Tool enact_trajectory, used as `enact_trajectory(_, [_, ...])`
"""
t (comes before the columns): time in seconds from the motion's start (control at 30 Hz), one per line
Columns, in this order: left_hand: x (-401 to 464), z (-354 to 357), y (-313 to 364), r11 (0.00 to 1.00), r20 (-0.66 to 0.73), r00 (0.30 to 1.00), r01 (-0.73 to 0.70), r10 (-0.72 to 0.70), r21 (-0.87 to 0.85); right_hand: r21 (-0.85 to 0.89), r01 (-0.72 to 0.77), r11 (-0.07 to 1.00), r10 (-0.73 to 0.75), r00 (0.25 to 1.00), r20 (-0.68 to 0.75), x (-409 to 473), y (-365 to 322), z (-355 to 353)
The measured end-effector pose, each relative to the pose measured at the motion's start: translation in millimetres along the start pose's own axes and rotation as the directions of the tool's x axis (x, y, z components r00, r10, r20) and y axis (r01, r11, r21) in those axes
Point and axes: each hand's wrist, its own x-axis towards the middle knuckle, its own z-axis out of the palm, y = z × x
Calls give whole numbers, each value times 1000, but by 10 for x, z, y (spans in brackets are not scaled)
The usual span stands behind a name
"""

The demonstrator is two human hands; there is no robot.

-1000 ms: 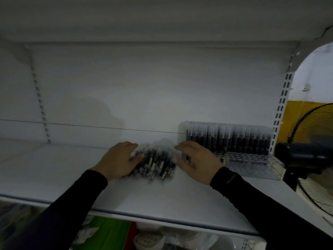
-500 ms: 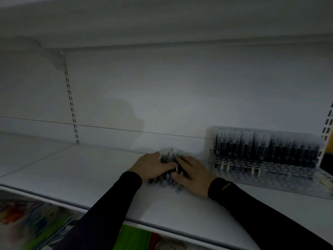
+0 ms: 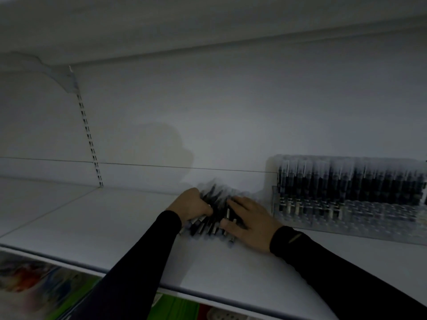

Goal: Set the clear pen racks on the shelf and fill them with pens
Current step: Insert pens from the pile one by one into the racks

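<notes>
Pens (image 3: 213, 218) lie in a loose heap on the shelf (image 3: 115, 229), left hand (image 3: 190, 205) curled around them and right hand (image 3: 249, 221) pressing flat; next, carrying some rightwards beyond the fingers to the pen rack (image 3: 349, 197).

At the upper left of the frame I see a white shelf bracket (image 3: 62, 77), and below it a slotted upright rail (image 3: 89, 139) running down the white back panel (image 3: 231, 107). A thin horizontal seam (image 3: 143, 164) crosses that panel. Along the bottom edge sit blurred colourful packages (image 3: 34, 285) and something green (image 3: 175, 308) (too smeared to name).
</notes>
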Motion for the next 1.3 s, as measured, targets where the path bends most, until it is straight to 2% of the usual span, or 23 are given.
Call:
enact_trajectory(0.27, [9, -53, -66, 993, -9, 1000, 18, -19, -120, 19, 10, 1000, -10, 999, -39, 22, 24, 27])
enact_trajectory(0.63, [-67, -89, -143, 982, -15, 1000, 13, -16, -188, 26, 24, 999, -22, 998, -56, 11, 24, 23])
enact_trajectory(0.87, [-104, -164, -196, 944, -57, 998, -17, -2, -329, 65, 24, 998, -19, 997, -74, -22, 1, 1])
enact_trajectory(0.97, [-133, -177, -189, 893, -98, 995, -60, 17, -446, 145, 31, 989, -13, 992, -126, -35, -10, -29])
enact_trajectory(1.03, [-163, -168, -133, 854, -119, 990, -122, 71, -506, 236, 52, 970, 5, 972, -234, -51, -40, -102])
enact_trajectory(1.1, [-228, -128, -12, 795, -127, 985, -166, 113, -584, 328, 73, 942, 60, 924, -378, -75, -66, -194])
enact_trajectory(1.17, [-313, -70, 143, 746, -121, 979, -202, 163, -634, 477, 91, 874, 152, 881, -448, -98, -97, -284])
enact_trajectory(1.3, [-464, 100, 445, 701, -114, 940, -318, 323, -638, 802, 96, 589, 348, 866, -359, -183, -105, -458])
